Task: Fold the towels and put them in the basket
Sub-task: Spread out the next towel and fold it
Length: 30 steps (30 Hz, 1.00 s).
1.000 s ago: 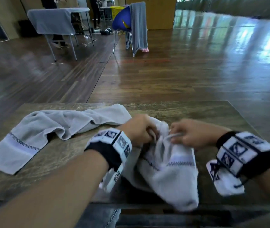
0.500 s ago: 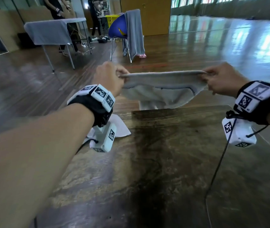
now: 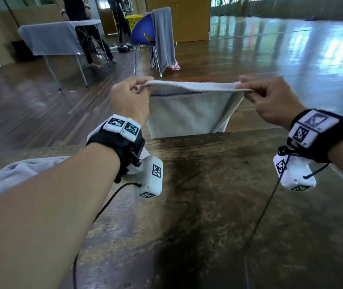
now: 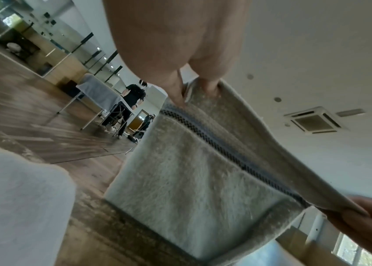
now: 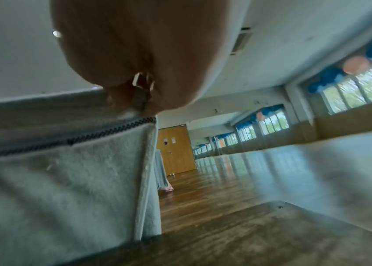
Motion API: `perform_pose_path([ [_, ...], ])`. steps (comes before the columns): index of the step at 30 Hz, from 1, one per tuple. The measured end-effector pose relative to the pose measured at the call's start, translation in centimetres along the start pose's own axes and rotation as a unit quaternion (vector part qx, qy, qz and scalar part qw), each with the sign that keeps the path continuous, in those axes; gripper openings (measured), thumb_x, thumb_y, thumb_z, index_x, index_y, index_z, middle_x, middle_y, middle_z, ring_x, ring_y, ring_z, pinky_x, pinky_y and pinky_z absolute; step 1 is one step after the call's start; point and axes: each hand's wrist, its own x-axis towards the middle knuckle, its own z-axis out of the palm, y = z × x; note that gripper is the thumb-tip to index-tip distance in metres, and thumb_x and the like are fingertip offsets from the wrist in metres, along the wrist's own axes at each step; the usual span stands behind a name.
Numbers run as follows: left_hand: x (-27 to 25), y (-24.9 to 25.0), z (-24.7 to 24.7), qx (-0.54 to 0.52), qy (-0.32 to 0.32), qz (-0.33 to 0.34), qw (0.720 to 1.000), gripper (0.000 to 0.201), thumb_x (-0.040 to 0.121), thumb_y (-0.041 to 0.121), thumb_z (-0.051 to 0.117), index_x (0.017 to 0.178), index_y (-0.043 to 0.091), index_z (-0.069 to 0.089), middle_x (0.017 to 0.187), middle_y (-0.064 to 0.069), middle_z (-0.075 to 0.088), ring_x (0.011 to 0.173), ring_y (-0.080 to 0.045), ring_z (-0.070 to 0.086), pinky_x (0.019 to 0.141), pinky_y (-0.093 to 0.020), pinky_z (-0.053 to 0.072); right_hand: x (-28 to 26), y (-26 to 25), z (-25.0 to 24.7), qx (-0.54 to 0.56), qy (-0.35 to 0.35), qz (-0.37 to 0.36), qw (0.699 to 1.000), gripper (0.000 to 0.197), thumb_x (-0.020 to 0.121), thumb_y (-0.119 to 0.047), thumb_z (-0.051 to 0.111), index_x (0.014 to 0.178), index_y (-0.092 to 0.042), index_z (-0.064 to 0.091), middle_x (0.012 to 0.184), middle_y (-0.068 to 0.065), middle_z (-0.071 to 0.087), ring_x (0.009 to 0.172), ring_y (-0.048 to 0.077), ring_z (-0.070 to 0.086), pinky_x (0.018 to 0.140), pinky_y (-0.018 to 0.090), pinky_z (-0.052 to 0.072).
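Both hands, left hand (image 3: 129,99) and right hand (image 3: 270,102), pinch a grey towel (image 3: 189,113) stretched above the desk (image 3: 218,205), past its far edge; either grip slipping could drop it to the floor.

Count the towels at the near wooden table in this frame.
2: one towel held up by the left hand and right hand; a second towel on the table, partly hidden by the left arm.
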Motion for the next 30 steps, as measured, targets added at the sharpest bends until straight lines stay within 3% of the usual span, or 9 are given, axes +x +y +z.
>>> perform_pose_path([
  [2, -0.5, -1.0, -0.3, 0.004, 0.021, -0.014, 1.0, 0.017, 0.088, 0.016, 0.069, 0.1, 0.022, 0.079, 0.092, 0.003, 0.076, 0.081, -0.006, 0.068, 0.071, -0.016, 0.054, -0.6, -0.2, 1.0, -0.02, -0.066, 0.004, 0.998, 0.026, 0.096, -0.005, 0.062, 0.12, -0.008, 0.073, 0.118, 0.001, 0.07, 0.1, 0.0, 0.063, 0.088, 0.007, 0.047],
  [5, -1.5, -2.5, -0.6, 0.047, -0.001, -0.045, 0.998, 0.015, 0.088, 0.017, 0.069, 0.098, 0.022, 0.079, 0.092, -0.001, 0.075, 0.082, -0.012, 0.068, 0.072, -0.027, 0.057, -1.4, -0.8, 2.4, -0.02, -0.099, 0.029, 0.994, 0.022, 0.097, -0.011, 0.063, 0.114, -0.015, 0.077, 0.108, 0.003, 0.077, 0.079, 0.011, 0.069, 0.071, 0.021, 0.055],
  [10, -1.3, -3.7, -2.0, 0.062, 0.037, -0.03, 0.997, 0.016, 0.09, 0.014, 0.064, 0.1, 0.015, 0.077, 0.094, -0.008, 0.075, 0.089, -0.022, 0.07, 0.081, -0.04, 0.058, -1.4, -2.3, 4.5, 0.027, -0.039, 0.044, 0.998, 0.024, 0.099, -0.012, 0.06, 0.116, -0.02, 0.076, 0.114, 0.01, 0.075, 0.106, 0.042, 0.066, 0.089, 0.052, 0.056],
  [12, -1.5, -4.0, -2.5, 0.089, 0.007, -0.019, 0.996, 0.016, 0.09, 0.015, 0.064, 0.098, 0.014, 0.077, 0.092, -0.009, 0.074, 0.088, -0.025, 0.07, 0.078, -0.04, 0.058, -1.2, -2.3, 4.5, 0.013, -0.055, 0.043, 0.997, 0.024, 0.098, -0.013, 0.062, 0.116, -0.021, 0.076, 0.108, 0.005, 0.077, 0.098, 0.034, 0.071, 0.084, 0.046, 0.059],
  [15, -1.7, -3.6, -3.1, 0.101, -0.059, 0.007, 0.993, 0.014, 0.089, 0.017, 0.065, 0.095, 0.016, 0.078, 0.087, -0.006, 0.073, 0.078, -0.021, 0.066, 0.069, -0.036, 0.056, -0.7, -2.1, 3.5, 0.024, 0.02, 0.044, 0.999, 0.022, 0.098, -0.015, 0.062, 0.114, -0.024, 0.076, 0.102, 0.01, 0.077, 0.069, 0.009, 0.064, 0.058, 0.019, 0.05],
  [18, -1.6, -2.4, -3.3, 0.11, -0.073, 0.044, 0.99, 0.012, 0.088, 0.018, 0.067, 0.094, 0.019, 0.078, 0.082, -0.004, 0.072, 0.069, -0.014, 0.056, 0.062, -0.029, 0.047, -1.2, -2.3, 2.0, 0.02, 0.068, 0.013, 0.997, 0.024, 0.098, -0.015, 0.061, 0.119, -0.016, 0.074, 0.119, -0.004, 0.07, 0.111, 0.007, 0.065, 0.094, 0.016, 0.048],
  [21, -2.4, -1.1, -4.0, 0.147, -0.146, 0.036, 0.978, 0.016, 0.085, 0.006, 0.067, 0.092, 0.016, 0.078, 0.085, -0.007, 0.073, 0.068, -0.017, 0.061, 0.061, -0.029, 0.048, -3.4, -2.4, 0.1, -0.032, -0.011, 0.008, 0.999, 0.026, 0.099, -0.011, 0.061, 0.121, -0.013, 0.073, 0.116, -0.001, 0.071, 0.107, 0.014, 0.066, 0.092, 0.023, 0.047],
  [25, -5.5, -0.2, -5.5, 0.24, -0.267, -0.023, 0.933, 0.022, 0.088, -0.005, 0.062, 0.096, 0.009, 0.077, 0.093, -0.013, 0.074, 0.088, -0.027, 0.069, 0.077, -0.037, 0.058, -8.2, -2.7, -2.2, -0.139, -0.164, 0.045, 0.976, 0.018, 0.097, -0.014, 0.063, 0.102, -0.017, 0.08, 0.064, -0.004, 0.062, 0.05, -0.004, 0.048, 0.054, 0.015, 0.037],
  [30, -10.7, 1.3, -8.7, 0.261, -0.298, -0.058, 0.916, 0.017, 0.089, -0.002, 0.051, 0.084, 0.004, 0.067, 0.09, -0.009, 0.066, 0.086, -0.028, 0.061, 0.066, -0.029, 0.042, -14.6, -4.5, -4.2, -0.15, -0.209, 0.079, 0.963, 0.017, 0.097, -0.017, 0.063, 0.102, -0.02, 0.08, 0.086, 0.006, 0.077, 0.086, 0.022, 0.071, 0.083, 0.04, 0.052],
])
